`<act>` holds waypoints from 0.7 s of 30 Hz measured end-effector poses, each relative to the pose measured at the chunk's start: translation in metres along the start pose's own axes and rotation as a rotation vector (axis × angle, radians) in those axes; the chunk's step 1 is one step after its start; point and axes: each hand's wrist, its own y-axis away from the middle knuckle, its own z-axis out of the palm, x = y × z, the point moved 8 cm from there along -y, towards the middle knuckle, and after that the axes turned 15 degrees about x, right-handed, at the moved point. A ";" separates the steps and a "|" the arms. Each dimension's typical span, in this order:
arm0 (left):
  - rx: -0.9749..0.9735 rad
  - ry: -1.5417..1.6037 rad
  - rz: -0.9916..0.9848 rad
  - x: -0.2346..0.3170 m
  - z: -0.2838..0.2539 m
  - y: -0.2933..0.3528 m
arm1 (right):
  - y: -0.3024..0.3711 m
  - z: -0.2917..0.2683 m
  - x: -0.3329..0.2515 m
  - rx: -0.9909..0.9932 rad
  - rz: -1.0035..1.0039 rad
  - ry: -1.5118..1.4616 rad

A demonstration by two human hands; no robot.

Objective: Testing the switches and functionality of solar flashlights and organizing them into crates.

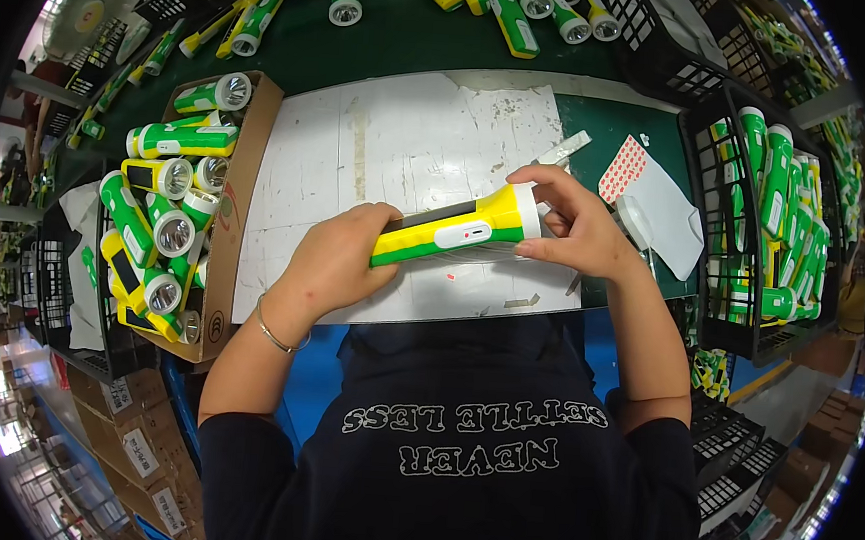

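A yellow and green flashlight (446, 226) with a white head ring lies across between my two hands, above the white work board (310, 161). It has a dark panel along the top and a white switch plate on its side. My left hand (343, 254) is wrapped round its tail end. On the right, the thumb and fingers of my right hand (581, 225) grip the white ring at the head. The lens faces right and is hidden from view. Beyond my right hand lies a white sheet (676, 227) beside a card of red stickers (624, 169).
At the left stands a cardboard box (247, 197) full of flashlights. A black crate (749, 332) on the right holds several more. More flashlights (510, 15) lie along the far side of the green table (398, 47). A white strip (564, 147) rests on the board's far right.
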 end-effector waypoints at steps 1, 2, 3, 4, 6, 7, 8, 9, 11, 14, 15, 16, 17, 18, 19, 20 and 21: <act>-0.005 -0.005 -0.015 0.001 0.002 0.000 | 0.000 0.005 -0.001 -0.032 0.000 -0.015; -0.031 0.031 -0.018 0.004 0.006 -0.001 | 0.000 0.010 -0.001 -0.051 0.004 -0.027; -0.033 0.084 0.004 0.009 0.009 -0.002 | -0.001 0.013 0.000 -0.042 0.014 -0.021; -0.029 0.102 0.030 0.014 0.013 -0.002 | 0.000 0.020 0.001 -0.085 0.016 -0.006; -0.034 0.138 -0.026 0.012 0.020 -0.001 | -0.001 0.031 0.003 -0.058 0.024 -0.114; -0.003 0.212 -0.030 0.012 0.020 -0.001 | -0.003 0.032 0.005 -0.012 0.027 -0.213; -0.030 0.189 -0.067 0.006 0.024 0.002 | -0.005 0.032 0.010 0.048 0.030 -0.207; 0.034 0.245 -0.113 0.001 0.021 0.002 | -0.009 0.035 0.021 0.110 0.055 0.043; 0.068 0.374 -0.189 -0.009 0.023 0.005 | -0.012 0.045 0.036 0.146 0.042 0.518; 0.101 0.424 -0.212 -0.017 0.030 0.008 | -0.012 0.080 0.033 0.123 -0.206 0.782; 0.114 0.415 -0.217 -0.020 0.032 0.008 | -0.013 0.083 0.031 0.152 -0.257 0.755; 0.137 0.426 -0.262 -0.026 0.032 0.009 | -0.015 0.084 0.031 0.166 -0.272 0.755; 0.166 0.451 -0.277 -0.029 0.032 0.010 | -0.016 0.082 0.031 0.183 -0.275 0.775; 0.160 0.436 -0.309 -0.033 0.034 0.010 | -0.017 0.080 0.029 0.179 -0.289 0.753; 0.186 0.422 -0.310 -0.036 0.033 0.010 | -0.017 0.075 0.033 0.156 -0.188 0.576; 0.218 0.424 -0.287 -0.036 0.031 0.009 | -0.018 0.067 0.038 0.165 -0.078 0.430; 0.209 0.411 -0.307 -0.038 0.034 0.008 | -0.017 0.064 0.038 0.150 0.004 0.203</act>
